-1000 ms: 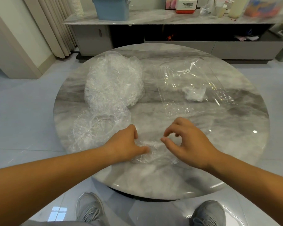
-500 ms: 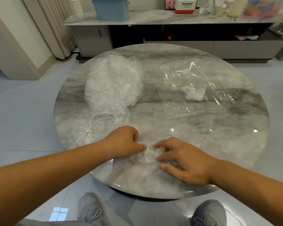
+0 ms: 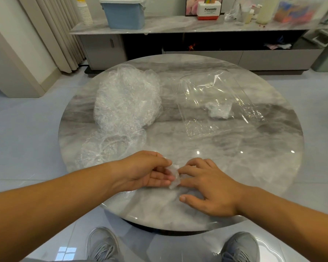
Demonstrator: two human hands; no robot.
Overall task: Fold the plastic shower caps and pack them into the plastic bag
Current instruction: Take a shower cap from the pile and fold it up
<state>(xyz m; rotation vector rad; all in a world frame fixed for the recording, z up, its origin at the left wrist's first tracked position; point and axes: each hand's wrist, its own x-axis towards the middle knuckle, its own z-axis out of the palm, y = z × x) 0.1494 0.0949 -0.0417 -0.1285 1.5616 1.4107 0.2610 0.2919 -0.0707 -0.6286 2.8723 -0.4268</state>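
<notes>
The left hand [image 3: 146, 172] pinches the folded shower cap [image 3: 174, 176] while the right hand [image 3: 211, 190], fingers straight, touches its edge; loosening either could let the springy film unfold.

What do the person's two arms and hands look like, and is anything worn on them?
The left forearm and right forearm are bare to the frame's edge; no sleeves show. The left hand and right hand wear no gloves; no watch, bracelet or ring is visible.
</notes>
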